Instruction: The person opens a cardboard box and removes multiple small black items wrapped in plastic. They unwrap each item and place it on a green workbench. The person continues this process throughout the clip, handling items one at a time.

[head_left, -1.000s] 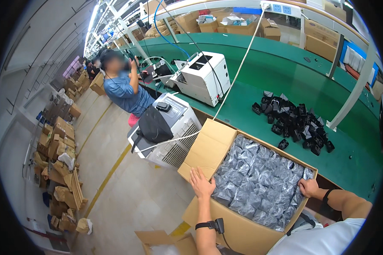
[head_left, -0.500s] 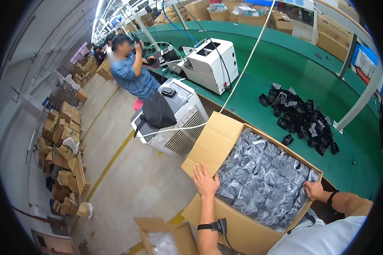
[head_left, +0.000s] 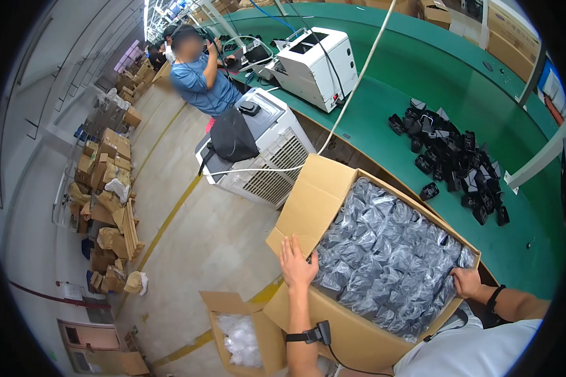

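An open cardboard box (head_left: 365, 336) stands in front of me, filled with dark parts in crumpled clear plastic bags (head_left: 383, 251). On its left side a flap (head_left: 314, 195) is folded outward. My left hand (head_left: 299, 262) rests on this flap and the box edge, fingers stretched out flat and thumb toward the bags. At the right corner, my right hand (head_left: 466, 283) is curled over the box wall, its fingertips hidden inside beside the bags. Each wrist wears a black strap; the left strap carries a small device (head_left: 322, 333) with a cable.
Beyond the box runs a green workbench (head_left: 383, 113) with a pile of black plastic parts (head_left: 449, 151) and a white machine (head_left: 314, 69). A white air cooler (head_left: 273, 169) stands to the left, near a person in blue (head_left: 201, 81). Below is an open carton (head_left: 267, 339) holding white plastic.
My view has shifted, so the bench and machine sit higher in the picture. The gap between the box and the bench looks slightly wider. Both hands stay on the box.
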`<act>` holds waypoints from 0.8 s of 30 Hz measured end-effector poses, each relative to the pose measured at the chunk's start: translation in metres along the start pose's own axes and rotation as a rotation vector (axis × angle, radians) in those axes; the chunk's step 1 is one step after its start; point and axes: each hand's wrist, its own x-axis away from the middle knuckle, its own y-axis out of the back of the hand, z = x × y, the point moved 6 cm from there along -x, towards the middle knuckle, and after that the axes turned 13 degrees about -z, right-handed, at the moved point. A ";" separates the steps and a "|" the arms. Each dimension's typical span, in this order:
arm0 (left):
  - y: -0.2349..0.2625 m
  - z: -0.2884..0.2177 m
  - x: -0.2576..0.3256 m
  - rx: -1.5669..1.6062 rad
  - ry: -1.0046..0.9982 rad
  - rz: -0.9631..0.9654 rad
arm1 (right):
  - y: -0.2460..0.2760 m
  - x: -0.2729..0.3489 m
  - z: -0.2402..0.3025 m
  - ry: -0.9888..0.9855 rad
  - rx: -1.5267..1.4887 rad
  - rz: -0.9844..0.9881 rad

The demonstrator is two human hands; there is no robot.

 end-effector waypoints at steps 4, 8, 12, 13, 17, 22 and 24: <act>0.000 0.000 -0.002 -0.007 -0.007 0.067 | -0.003 0.000 -0.002 0.002 -0.002 0.020; 0.024 -0.014 -0.029 -0.034 0.185 0.417 | -0.009 0.002 -0.009 0.023 -0.037 0.009; 0.005 -0.052 -0.114 -0.209 0.147 0.631 | -0.003 0.017 -0.001 -0.050 0.004 0.001; -0.007 -0.047 -0.130 -0.262 0.128 0.642 | -0.002 0.018 -0.001 -0.052 -0.004 -0.006; -0.043 -0.049 -0.188 -0.350 0.005 0.257 | -0.003 0.018 0.003 -0.046 0.075 -0.024; -0.121 -0.055 -0.179 0.136 0.054 0.299 | -0.015 0.024 -0.004 -0.040 0.042 -0.052; -0.168 -0.072 -0.137 0.595 0.131 0.655 | -0.014 0.032 -0.004 -0.086 0.054 -0.045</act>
